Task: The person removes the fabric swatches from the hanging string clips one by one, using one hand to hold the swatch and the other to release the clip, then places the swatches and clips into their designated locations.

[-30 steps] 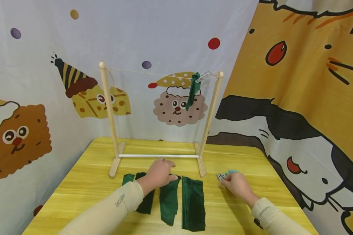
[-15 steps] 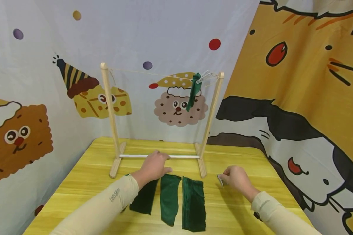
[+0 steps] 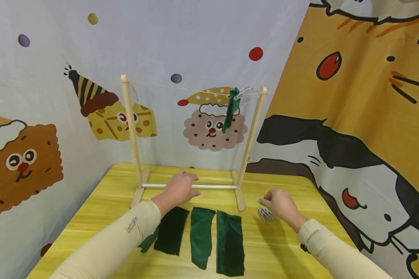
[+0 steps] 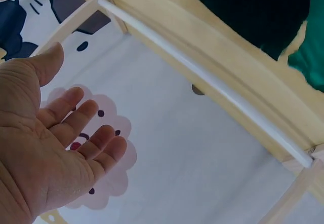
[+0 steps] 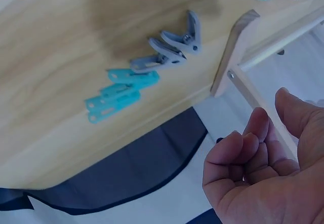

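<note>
My left hand [image 3: 177,189] hovers near the rack's white lower bar [image 3: 209,186], fingers relaxed; the left wrist view shows its palm [image 4: 55,148] holding nothing. My right hand [image 3: 281,205] is just beyond the grey clothespins [image 3: 265,214] on the table. In the right wrist view its fingers [image 5: 223,155] are loosely curled and the thumb stands apart, with nothing between. Turquoise clothespins [image 5: 115,95] lie beside the grey ones there; the hand hides them in the head view. Green cloth pieces [image 3: 201,237] lie in a row at the front, the leftmost partly under my left sleeve.
A wooden rack [image 3: 132,131] stands at the back of the yellow table [image 3: 286,248], with a string between its posts. One green cloth [image 3: 231,110] hangs from the string near the right post, held by a pale clothespin [image 3: 242,92]. Printed curtains hang behind.
My left hand has moved left and away from me, off the cloths. My right hand has lifted back from the clothespins, leaving the grey ones in view. The leftmost cloth lies nearer the front.
</note>
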`<state>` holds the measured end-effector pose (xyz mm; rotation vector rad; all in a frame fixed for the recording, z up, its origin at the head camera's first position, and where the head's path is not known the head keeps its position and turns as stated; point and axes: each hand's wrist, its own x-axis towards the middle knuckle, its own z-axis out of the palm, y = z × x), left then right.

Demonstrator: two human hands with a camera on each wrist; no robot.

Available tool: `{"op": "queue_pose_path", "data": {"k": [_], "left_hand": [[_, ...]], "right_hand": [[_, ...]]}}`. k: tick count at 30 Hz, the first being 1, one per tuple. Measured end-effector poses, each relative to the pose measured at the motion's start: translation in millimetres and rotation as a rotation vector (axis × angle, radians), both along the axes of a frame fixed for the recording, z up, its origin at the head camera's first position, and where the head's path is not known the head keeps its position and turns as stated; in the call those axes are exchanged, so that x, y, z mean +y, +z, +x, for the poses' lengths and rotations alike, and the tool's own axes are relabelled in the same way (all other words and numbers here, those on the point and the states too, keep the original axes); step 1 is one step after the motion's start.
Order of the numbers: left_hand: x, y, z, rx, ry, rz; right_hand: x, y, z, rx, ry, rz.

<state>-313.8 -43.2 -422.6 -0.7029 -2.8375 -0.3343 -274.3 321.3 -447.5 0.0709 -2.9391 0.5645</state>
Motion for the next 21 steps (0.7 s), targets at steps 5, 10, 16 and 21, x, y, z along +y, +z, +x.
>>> {"op": "queue_pose_path", "data": {"k": [5,10,16,21], "left_hand": [[-2,6.4,-2.2,0.006,0.007,0.008],[-4,11.3,-4.7,0.015,0.001,0.024],[-5,17.6,-6.2,0.035,0.001,0.037],[-6,22.8,-6.0,0.031,0.001,0.055]], "right_hand": [[-2,6.6,-1.3,0.019,0.014,0.012],[-5,10.9,-2.4,0.05,0.042,0.022],[-7,16.5,-4.2,0.07,0.046,0.031],[-8,22.6,-5.0,0.067,0.055,0.024]]}}
